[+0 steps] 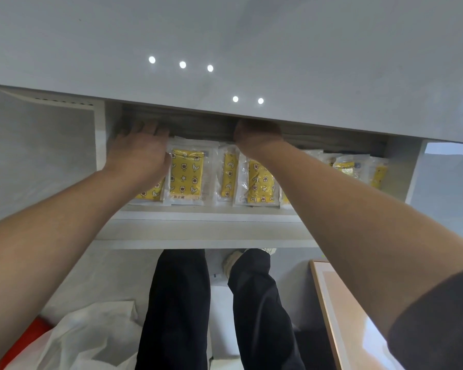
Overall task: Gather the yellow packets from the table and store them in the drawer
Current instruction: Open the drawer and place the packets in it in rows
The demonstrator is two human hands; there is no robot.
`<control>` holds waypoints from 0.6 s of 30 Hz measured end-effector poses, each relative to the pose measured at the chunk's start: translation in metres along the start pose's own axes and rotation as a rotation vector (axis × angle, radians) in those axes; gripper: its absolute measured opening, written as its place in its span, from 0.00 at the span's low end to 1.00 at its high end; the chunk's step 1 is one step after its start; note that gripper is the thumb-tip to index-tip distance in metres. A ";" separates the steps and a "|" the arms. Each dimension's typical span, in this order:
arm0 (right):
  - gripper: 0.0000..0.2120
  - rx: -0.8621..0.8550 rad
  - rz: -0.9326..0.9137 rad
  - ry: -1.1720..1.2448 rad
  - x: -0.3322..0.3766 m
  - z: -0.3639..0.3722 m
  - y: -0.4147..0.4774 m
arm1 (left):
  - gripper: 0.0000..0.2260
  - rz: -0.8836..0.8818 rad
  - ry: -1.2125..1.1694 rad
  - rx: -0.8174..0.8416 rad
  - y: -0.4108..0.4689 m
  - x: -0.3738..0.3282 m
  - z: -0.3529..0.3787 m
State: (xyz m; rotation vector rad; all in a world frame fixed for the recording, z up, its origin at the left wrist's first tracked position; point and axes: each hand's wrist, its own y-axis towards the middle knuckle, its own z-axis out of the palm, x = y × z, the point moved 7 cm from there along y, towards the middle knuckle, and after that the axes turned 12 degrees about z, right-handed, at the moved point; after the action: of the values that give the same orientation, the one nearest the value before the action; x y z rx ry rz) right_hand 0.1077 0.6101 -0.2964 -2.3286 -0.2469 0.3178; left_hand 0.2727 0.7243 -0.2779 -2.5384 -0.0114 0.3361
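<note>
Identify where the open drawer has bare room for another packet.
A bare strip shows at the back of the drawer: between the left hand and right hand, and from the right hand to the right wall. The yellow packets crowd the front.

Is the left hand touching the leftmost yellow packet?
Cannot tell: in the head view the left hand overlaps the leftmost packet, hiding any contact or gap.
</note>
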 end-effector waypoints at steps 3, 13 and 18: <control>0.12 -0.022 -0.066 0.075 0.007 -0.007 -0.015 | 0.25 0.035 -0.055 -0.033 0.003 -0.010 -0.005; 0.26 -0.125 -0.260 0.058 0.013 0.039 -0.051 | 0.24 0.135 0.034 0.027 0.005 -0.037 0.009; 0.30 -0.088 -0.294 0.125 -0.021 0.034 -0.090 | 0.28 0.183 -0.064 -0.003 -0.030 -0.052 0.003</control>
State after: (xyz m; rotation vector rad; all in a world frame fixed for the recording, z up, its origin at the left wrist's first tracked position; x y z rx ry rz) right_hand 0.0702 0.6897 -0.2517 -2.3455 -0.5437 0.0157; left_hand 0.2237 0.7471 -0.2515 -2.5366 0.1972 0.4898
